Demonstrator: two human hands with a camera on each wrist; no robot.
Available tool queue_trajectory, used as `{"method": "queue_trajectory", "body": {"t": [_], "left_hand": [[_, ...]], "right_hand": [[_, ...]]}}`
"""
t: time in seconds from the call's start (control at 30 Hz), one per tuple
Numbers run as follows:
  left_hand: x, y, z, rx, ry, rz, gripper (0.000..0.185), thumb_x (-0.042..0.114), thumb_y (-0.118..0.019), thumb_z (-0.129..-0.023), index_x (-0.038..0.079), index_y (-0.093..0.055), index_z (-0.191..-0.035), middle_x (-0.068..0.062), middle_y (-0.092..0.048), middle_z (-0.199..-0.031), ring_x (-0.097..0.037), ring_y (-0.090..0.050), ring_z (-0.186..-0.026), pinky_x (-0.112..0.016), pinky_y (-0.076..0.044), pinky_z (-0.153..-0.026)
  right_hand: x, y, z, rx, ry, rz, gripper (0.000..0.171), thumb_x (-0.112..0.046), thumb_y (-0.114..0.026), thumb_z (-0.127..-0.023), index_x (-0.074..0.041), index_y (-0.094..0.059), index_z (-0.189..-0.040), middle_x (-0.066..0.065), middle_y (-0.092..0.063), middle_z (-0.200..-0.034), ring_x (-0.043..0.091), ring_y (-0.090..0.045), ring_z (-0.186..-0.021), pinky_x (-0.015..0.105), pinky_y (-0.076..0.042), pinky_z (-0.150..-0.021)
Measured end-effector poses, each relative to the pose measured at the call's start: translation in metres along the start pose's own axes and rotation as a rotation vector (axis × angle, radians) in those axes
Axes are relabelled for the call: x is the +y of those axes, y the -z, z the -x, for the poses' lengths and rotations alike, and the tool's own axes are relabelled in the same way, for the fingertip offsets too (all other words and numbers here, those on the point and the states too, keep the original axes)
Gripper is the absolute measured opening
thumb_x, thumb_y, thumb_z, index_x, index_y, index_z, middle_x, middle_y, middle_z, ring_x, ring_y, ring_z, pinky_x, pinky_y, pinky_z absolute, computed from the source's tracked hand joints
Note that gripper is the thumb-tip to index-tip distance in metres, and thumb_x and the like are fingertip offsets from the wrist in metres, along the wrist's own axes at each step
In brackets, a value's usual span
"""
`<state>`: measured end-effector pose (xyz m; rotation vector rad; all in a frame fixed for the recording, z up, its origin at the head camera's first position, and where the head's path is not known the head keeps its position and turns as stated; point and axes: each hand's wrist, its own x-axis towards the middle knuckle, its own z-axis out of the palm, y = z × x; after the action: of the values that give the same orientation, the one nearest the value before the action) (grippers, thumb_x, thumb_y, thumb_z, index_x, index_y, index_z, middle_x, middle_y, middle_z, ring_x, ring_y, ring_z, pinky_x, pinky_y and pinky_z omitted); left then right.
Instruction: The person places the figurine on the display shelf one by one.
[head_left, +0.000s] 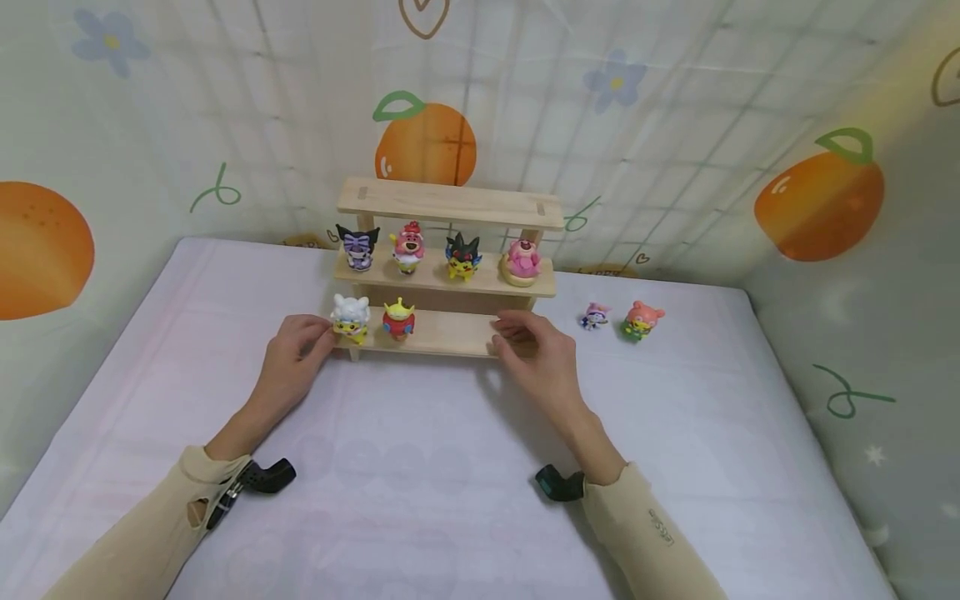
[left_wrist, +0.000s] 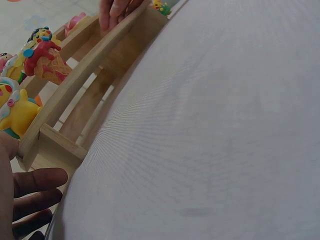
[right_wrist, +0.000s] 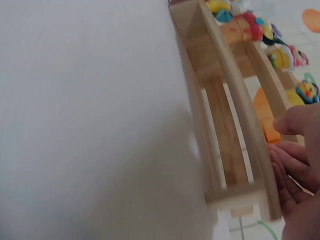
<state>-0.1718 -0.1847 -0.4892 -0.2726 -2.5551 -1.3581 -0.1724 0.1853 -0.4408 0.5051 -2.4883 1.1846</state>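
A light wooden tiered display shelf stands at the table's back. On its lowest tier, a white-hooded yellow figurine is at the left, beside a red figurine with a yellow top. My left hand is at that tier's left end; in the left wrist view its thumb meets the wood and its fingers extend apart. Over the right end is my right hand, its fingers loosely bent against the tier. No held figurine is discernible; the palm side is partly hidden.
Several figurines, including a purple-and-black one and a pink one, line the middle tier. Right of the shelf, a small purple figurine and a pink-and-green one stand on the white-covered table. Printed curtains hang behind.
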Motion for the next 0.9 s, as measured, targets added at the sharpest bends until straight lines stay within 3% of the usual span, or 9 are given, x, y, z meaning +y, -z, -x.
{"method": "queue_trajectory", "body": {"t": [0.2,0.4,0.53,0.73,0.9], "left_hand": [[0.000,0.001,-0.001,-0.001,-0.003,0.003,0.026,0.014,-0.060,-0.105,-0.004,-0.078,-0.099,-0.020,-0.069,-0.120,-0.036,-0.056,-0.124,-0.055,-0.041,-0.106],[-0.004,0.000,-0.001,0.000,0.002,-0.001,0.026,0.014,-0.060,-0.105,-0.001,-0.078,-0.095,-0.018,-0.069,-0.119,-0.034,-0.056,-0.124,-0.053,-0.041,-0.106],[-0.005,0.000,0.000,0.000,0.002,0.000,0.026,0.014,-0.060,-0.105,-0.001,-0.078,-0.096,-0.019,-0.069,-0.120,-0.035,-0.055,-0.124,-0.054,-0.040,-0.106],[-0.006,-0.001,0.000,-0.002,0.005,0.012,0.024,0.012,-0.060,-0.104,-0.002,-0.078,-0.099,-0.019,-0.067,-0.122,-0.035,-0.054,-0.125,-0.054,-0.040,-0.106],[-0.005,0.000,-0.001,0.003,-0.006,0.007,0.024,0.013,-0.061,-0.105,-0.004,-0.078,-0.103,-0.019,-0.068,-0.120,-0.034,-0.055,-0.124,-0.053,-0.040,-0.105]], "right_hand": [[0.012,0.017,0.004,0.043,0.007,0.025,0.028,-0.006,-0.077,-0.094,-0.004,-0.072,-0.122,0.005,-0.080,-0.108,0.018,-0.073,-0.091,0.026,-0.058,-0.084],[0.023,0.033,0.007,0.077,-0.018,0.054,0.024,-0.005,-0.077,-0.094,-0.004,-0.074,-0.119,0.006,-0.080,-0.106,0.019,-0.074,-0.089,0.031,-0.060,-0.083],[0.033,0.044,0.009,0.131,-0.033,0.071,0.022,-0.005,-0.076,-0.095,-0.002,-0.074,-0.117,0.009,-0.080,-0.105,0.023,-0.075,-0.090,0.023,-0.058,-0.085],[0.051,0.066,0.010,0.248,-0.099,0.115,0.023,-0.007,-0.076,-0.095,-0.001,-0.074,-0.117,0.010,-0.080,-0.106,0.014,-0.073,-0.091,0.018,-0.056,-0.087],[0.063,0.087,0.009,0.404,-0.160,0.109,0.027,-0.006,-0.078,-0.094,-0.003,-0.074,-0.120,0.009,-0.080,-0.110,0.004,-0.069,-0.091,0.015,-0.053,-0.089]]}}
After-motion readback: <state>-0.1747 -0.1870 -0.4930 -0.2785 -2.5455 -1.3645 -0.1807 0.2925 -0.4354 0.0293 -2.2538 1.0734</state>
